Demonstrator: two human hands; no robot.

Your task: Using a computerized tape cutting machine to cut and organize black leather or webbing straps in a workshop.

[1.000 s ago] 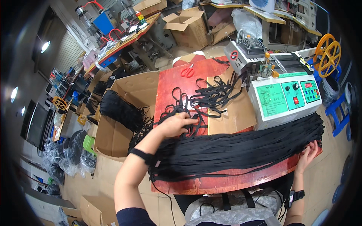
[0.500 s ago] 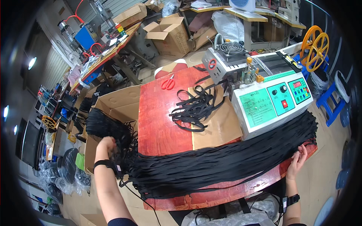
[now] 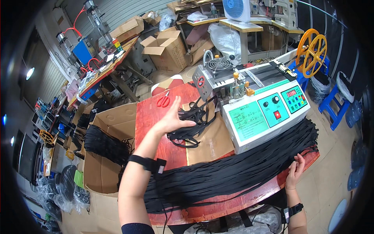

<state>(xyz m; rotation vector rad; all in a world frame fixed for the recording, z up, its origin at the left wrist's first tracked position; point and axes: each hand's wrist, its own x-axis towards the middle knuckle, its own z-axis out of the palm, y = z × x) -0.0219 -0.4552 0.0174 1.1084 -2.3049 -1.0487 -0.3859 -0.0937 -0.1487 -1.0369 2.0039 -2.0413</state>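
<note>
My left hand point(image 3: 175, 117) is open, fingers spread, over a loose pile of flat black straps point(image 3: 187, 136) on the red table point(image 3: 150, 138) and a cardboard sheet point(image 3: 210, 144). My right hand point(image 3: 294, 171) rests open, fingers slightly bent, against the right part of a long bundle of black straps point(image 3: 230, 175) lying along the near edge. Red scissors point(image 3: 163, 100) lie beyond my left hand. A white machine point(image 3: 265, 113) with a green panel stands right of the pile.
A cardboard box point(image 3: 97, 173) with more black straps adjoins the table's left. Orange wheels point(image 3: 313, 54) rise at the back right above blue stools point(image 3: 329, 105). Workbenches point(image 3: 109, 62), a fan point(image 3: 237, 9), cartons point(image 3: 163, 50) and plastic-wrapped bundles point(image 3: 66, 179) stand around.
My left hand went from the loose pile to the box at left, then came back over the pile, which is more compact. The view has shifted; my right hand stays by the bundle.
</note>
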